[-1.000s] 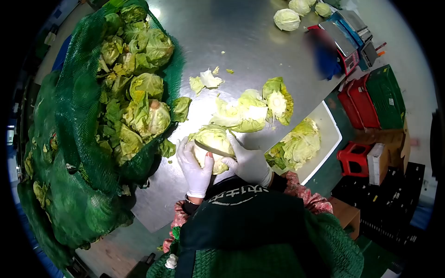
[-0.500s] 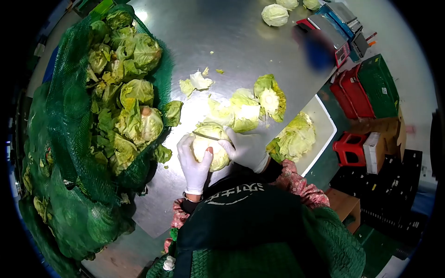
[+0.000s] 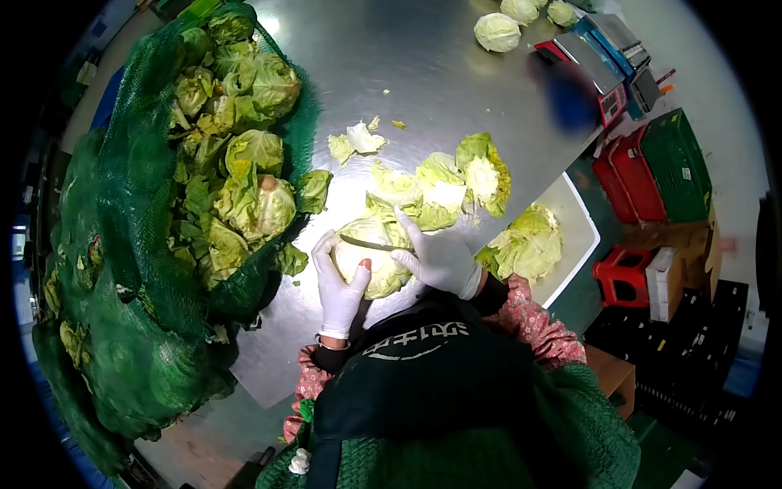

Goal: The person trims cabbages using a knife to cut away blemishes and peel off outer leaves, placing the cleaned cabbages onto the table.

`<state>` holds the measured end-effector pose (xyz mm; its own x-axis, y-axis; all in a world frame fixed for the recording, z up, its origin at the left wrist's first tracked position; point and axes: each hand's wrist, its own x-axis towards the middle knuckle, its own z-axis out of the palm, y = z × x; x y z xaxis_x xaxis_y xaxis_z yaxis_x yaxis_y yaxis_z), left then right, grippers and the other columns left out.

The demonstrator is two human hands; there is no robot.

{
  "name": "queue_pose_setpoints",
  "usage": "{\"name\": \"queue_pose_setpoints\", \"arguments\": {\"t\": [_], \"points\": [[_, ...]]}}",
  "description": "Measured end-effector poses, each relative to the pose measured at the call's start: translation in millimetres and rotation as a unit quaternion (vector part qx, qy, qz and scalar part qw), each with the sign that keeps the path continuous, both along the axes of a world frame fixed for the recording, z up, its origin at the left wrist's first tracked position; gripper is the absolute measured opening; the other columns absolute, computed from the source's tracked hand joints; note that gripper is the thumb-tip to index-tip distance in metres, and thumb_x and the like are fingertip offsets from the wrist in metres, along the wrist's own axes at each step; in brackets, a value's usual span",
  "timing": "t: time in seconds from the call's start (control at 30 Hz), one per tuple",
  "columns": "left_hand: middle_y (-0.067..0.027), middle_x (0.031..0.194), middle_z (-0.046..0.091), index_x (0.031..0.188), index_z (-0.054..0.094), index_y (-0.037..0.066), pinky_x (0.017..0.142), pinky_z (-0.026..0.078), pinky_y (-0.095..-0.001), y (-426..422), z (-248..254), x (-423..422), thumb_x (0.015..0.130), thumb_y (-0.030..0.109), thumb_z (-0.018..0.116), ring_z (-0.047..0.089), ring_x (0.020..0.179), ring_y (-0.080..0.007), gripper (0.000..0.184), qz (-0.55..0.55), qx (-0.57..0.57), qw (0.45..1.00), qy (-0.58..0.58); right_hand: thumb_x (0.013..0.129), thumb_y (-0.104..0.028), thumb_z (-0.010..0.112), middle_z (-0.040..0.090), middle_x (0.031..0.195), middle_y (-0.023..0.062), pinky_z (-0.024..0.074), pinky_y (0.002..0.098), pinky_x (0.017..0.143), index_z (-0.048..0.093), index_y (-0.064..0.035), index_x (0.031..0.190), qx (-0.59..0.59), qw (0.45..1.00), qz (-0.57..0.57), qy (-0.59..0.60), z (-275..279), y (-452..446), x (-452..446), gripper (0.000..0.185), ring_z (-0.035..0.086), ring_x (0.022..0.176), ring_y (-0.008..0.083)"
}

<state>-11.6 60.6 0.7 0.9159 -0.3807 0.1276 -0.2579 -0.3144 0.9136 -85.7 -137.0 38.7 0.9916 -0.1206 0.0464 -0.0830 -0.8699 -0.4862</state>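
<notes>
A pale green cabbage head [image 3: 383,281] sits on the metal table in front of me. My left hand [image 3: 338,285], in a white glove, grips its left side, the thumb on top with a bare tip showing. Across the far part of the cabbage lies a thin dark knife blade [image 3: 366,243]. My right hand [image 3: 440,259], gloved too, closes round the knife at the blade's right end; the handle is hidden. Trimmed cabbage leaves [image 3: 440,191] lie just beyond the head, and a cut leafy piece [image 3: 485,175] sits to their right.
A green mesh bag [image 3: 122,220] full of leafy cabbages stands on the left. At right, a white bin [image 3: 588,232] holds leaves. Several cabbage heads [image 3: 497,33] and a scale [image 3: 612,104] are at the far end. A red stool [image 3: 623,275] and crates stand beyond the table.
The view has shifted slightly, so the surroundings appear farther right. My right hand has turned a little, its fingers reaching farther beyond the blade. My left hand keeps its hold on the cabbage.
</notes>
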Motion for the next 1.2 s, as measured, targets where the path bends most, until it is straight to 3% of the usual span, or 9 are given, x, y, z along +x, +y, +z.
{"name": "queue_pose_setpoints", "arguments": {"t": [0.27,0.43,0.6,0.7,0.83,0.9,0.97,1.03,1.2], "points": [[-0.0217,0.131,0.044,0.128,0.044,-0.001,0.108,0.037,-0.0421,-3,3,9,0.076,0.015,0.075,0.046,0.122,-0.0359,0.062,-0.04,0.015,0.999,-0.009,0.094,-0.039,0.06,0.054,0.051,0.0083,0.0431,0.0367,0.045,0.045,-0.0007,0.142,0.028,0.998,0.032,-0.045,-14,-2,7,0.063,0.055,0.043,0.0242],[-0.0222,0.131,0.044,0.126,0.045,-0.001,0.108,0.037,-0.0428,-7,2,9,0.075,0.014,0.076,0.045,0.122,-0.0369,0.061,-0.041,0.023,0.999,-0.016,0.098,-0.038,0.053,0.059,0.054,0.0098,0.0439,0.0407,0.042,0.063,-0.006,0.121,0.095,0.994,-0.05,-0.02,-15,-2,18,0.041,0.058,0.043,0.028],[-0.0257,0.137,0.04,0.125,0.045,-0.001,0.108,0.036,-0.0449,-7,7,-3,0.076,0.015,0.076,0.043,0.125,-0.0393,0.06,-0.016,0.039,0.998,-0.053,0.099,-0.033,0.054,0.063,0.064,0.0136,0.0461,0.0365,0.047,0.064,-0.0059,0.118,0.027,0.998,-0.055,0.025,-35,-15,29,0.034,0.062,0.051,0.0257],[-0.0283,0.144,0.034,0.126,0.045,0.0,0.109,0.035,-0.046,-4,8,-6,0.076,0.016,0.076,0.04,0.13,-0.0415,0.061,-0.008,0.036,0.995,-0.089,0.099,-0.036,0.053,0.066,0.078,0.0185,0.0499,0.0356,0.052,0.064,-0.0065,0.111,-0.086,0.988,0.0,-0.131,-54,-37,34,0.033,0.067,0.064,0.0271],[-0.0273,0.147,0.033,0.132,0.045,0.001,0.111,0.033,-0.0471,3,0,-17,0.077,0.02,0.078,0.035,0.135,-0.0424,0.067,-0.022,-0.047,0.998,-0.042,0.098,-0.034,0.057,0.065,0.078,0.0171,0.0527,0.0357,0.06,0.06,0.0002,0.117,0.268,0.958,-0.097,0.04,-35,-26,32,0.04,0.067,0.072,0.0297],[-0.0261,0.146,0.035,0.136,0.045,0.003,0.11,0.034,-0.0472,8,11,-13,0.076,0.024,0.078,0.036,0.133,-0.0411,0.071,-0.066,0.064,0.992,-0.089,0.09,-0.032,0.066,0.06,0.065,0.0097,0.0479,0.034,0.048,0.063,-0.0054,0.113,0.031,0.978,-0.068,-0.197,-44,-8,34,0.036,0.065,0.06,0.025],[-0.0255,0.145,0.036,0.138,0.046,0.005,0.108,0.035,-0.0463,15,22,-8,0.075,0.026,0.079,0.039,0.129,-0.0388,0.074,-0.125,0.145,0.974,-0.117,0.092,-0.036,0.062,0.062,0.065,0.0129,0.0504,0.0393,0.055,0.065,-0.0104,0.114,-0.016,0.978,-0.1,-0.182,-61,-7,34,0.034,0.064,0.062,0.0309],[-0.0226,0.139,0.04,0.135,0.048,0.006,0.107,0.037,-0.0452,22,16,-10,0.073,0.027,0.082,0.04,0.126,-0.0362,0.075,-0.137,0.139,0.975,-0.102,0.093,-0.037,0.056,0.066,0.071,0.0158,0.0516,0.0453,0.064,0.066,-0.0147,0.112,0.134,0.956,-0.246,0.082,-66,-25,42,0.031,0.065,0.067,0.0368],[-0.0183,0.123,0.045,0.132,0.05,0.006,0.105,0.038,-0.0445,36,3,-14,0.066,0.031,0.088,0.044,0.12,-0.0355,0.08,-0.018,0.08,0.995,-0.061,0.089,-0.049,0.06,0.071,0.086,0.0152,0.0527,0.0471,0.066,0.053,-0.0195,0.135,0.128,0.954,-0.249,0.109,-65,-51,28,0.054,0.068,0.075,0.0383]]}}
